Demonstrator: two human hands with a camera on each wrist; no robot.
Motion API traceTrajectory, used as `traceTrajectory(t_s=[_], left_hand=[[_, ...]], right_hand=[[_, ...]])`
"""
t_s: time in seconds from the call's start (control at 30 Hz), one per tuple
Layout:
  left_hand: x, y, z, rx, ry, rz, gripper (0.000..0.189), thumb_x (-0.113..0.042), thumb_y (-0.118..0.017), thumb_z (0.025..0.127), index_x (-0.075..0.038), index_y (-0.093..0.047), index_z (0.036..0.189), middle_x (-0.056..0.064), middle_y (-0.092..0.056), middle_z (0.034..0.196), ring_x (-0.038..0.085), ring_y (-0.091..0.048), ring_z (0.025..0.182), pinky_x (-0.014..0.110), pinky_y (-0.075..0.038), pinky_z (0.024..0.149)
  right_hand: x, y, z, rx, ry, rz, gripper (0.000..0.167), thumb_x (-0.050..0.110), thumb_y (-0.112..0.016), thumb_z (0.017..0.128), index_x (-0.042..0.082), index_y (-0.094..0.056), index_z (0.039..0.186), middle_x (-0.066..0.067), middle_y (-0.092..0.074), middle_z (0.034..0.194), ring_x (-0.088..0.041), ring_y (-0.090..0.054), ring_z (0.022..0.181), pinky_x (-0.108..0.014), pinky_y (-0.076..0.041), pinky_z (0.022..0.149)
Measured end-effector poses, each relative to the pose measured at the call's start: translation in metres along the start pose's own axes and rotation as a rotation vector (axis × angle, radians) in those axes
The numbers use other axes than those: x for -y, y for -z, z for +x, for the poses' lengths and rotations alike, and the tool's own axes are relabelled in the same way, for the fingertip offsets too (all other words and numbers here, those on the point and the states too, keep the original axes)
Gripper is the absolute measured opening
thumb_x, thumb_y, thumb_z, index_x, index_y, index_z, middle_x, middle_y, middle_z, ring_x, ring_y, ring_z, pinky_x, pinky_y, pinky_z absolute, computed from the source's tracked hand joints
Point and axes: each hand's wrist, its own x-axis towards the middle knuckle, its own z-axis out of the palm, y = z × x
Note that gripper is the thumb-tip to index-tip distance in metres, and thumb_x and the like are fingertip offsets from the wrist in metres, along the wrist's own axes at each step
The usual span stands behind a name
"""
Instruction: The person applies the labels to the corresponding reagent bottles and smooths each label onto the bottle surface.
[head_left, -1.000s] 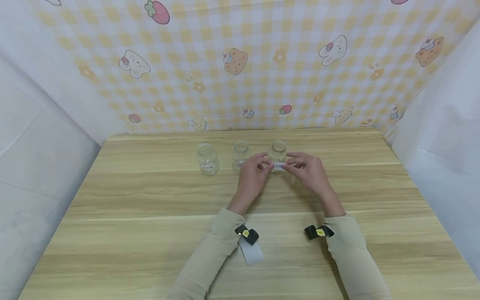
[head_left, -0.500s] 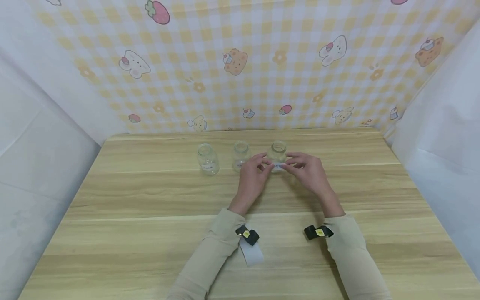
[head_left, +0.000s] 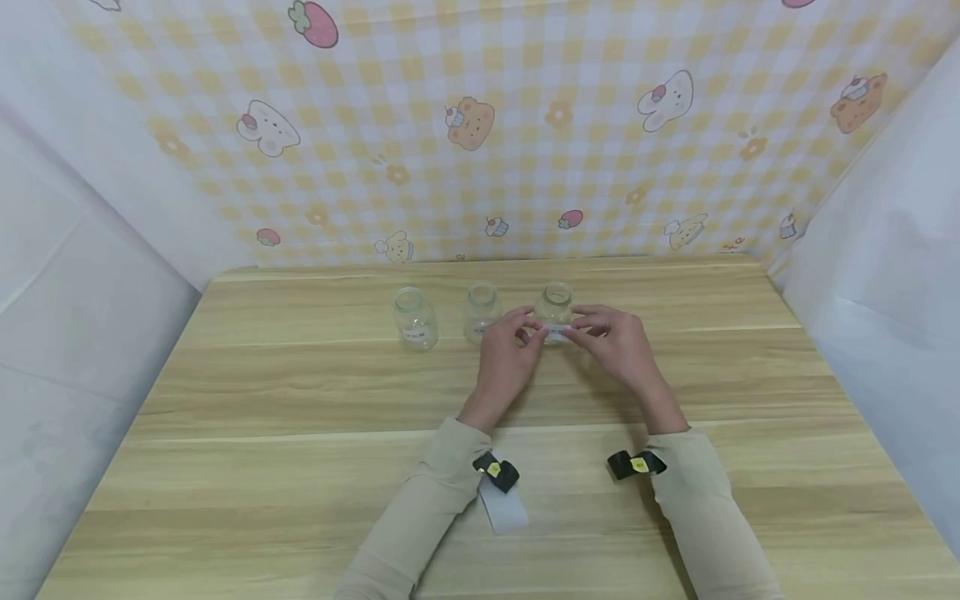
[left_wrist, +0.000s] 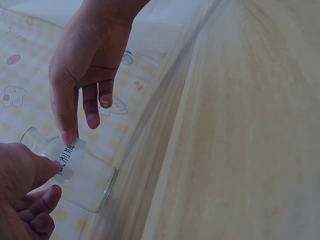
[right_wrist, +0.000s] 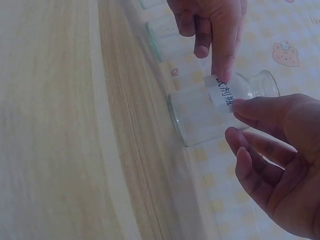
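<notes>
A clear glass jar [head_left: 557, 300] stands upright between both hands, the rightmost of three jars. Across its front lies a white label [head_left: 557, 332] with black printed characters, readable in part in the wrist views. My left hand [head_left: 506, 354] holds the label's left end with the thumb, its fingers at the jar's side. The right hand [head_left: 618, 343] has its thumb on the label's right end, fingers curled beside the glass. In the right wrist view the label [right_wrist: 220, 92] sits flat over the jar [right_wrist: 197, 117], one thumb at each end. The thumbs cover the label's ends.
Two more glass jars stand in line to the left: the middle jar [head_left: 482, 304], partly behind the left hand, and the far-left jar [head_left: 415, 312], bearing a white label. A pale paper strip [head_left: 506, 510] lies under the left cuff. A checked cloth [head_left: 525, 167] hangs behind the wooden table [head_left: 300, 467].
Both hands stay at the jar with almost no movement; the thumbs keep their places on the label. The left wrist shifts very slightly.
</notes>
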Motion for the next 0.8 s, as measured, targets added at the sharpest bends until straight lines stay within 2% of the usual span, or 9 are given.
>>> traceTrajectory(t_s=[0.43,0.8], left_hand=[[0.0002,-0.0010,-0.0008,-0.023,-0.008,-0.014,0.007,-0.009,-0.078,0.093,-0.002,-0.076,0.095,0.013,-0.069,0.132,0.014,-0.068,0.077,0.028,-0.056,0.078],[0.0011,-0.0005,-0.0004,-0.027,-0.004,-0.029,0.008,-0.009,-0.078,0.093,-0.002,-0.075,0.095,0.014,-0.070,0.130,0.017,-0.070,0.079,0.031,-0.056,0.082]], right_hand=[[0.0019,0.0007,-0.0009,0.010,-0.013,0.003,0.019,0.019,-0.079,0.094,0.001,-0.081,0.100,-0.015,-0.070,0.130,-0.030,-0.074,0.088,-0.040,-0.057,0.072],[0.0036,-0.0007,-0.0010,0.009,-0.009,-0.002,0.019,0.019,-0.078,0.094,0.001,-0.081,0.099,-0.016,-0.070,0.130,-0.030,-0.074,0.087,-0.041,-0.058,0.071]])
